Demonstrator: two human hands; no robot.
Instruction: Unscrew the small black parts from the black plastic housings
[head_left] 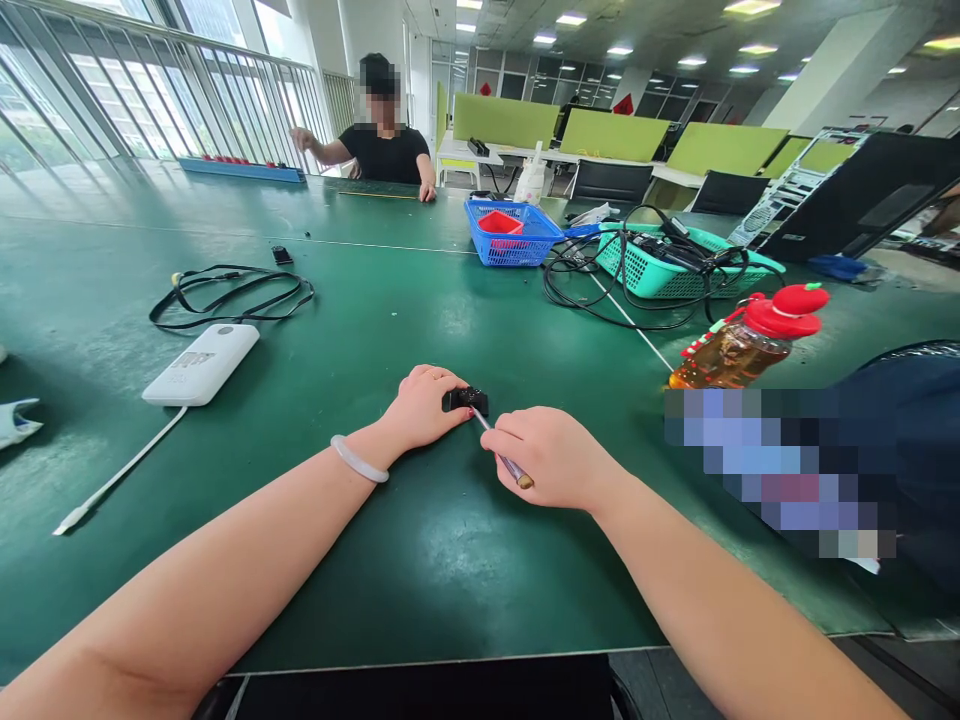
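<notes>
Block point(477, 398) held — red tray point(501, 224) in basket point(516, 253).

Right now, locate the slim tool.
In the head view, just below and right of centre, the slim tool is in the right hand, its tip at the black part the left hand holds.

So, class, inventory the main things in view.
Block: 1, black, left hand
Tool: 1, silver, right hand
Table: 1, green, foreground
Box: 1, white, left
Cord: 1, black, behind box
Baskets: 2, blue and teal, beyond hands
Cables: many, black, at teal basket
Bottle: 1, amber, right
Case: 1, black, far right
Strip: 1, blue, far left
Panels: several, green, background
Co-worker: 1, black top, far side
Left hand: 1, bare, holding block
Right hand: 1, bare, holding tool
</notes>
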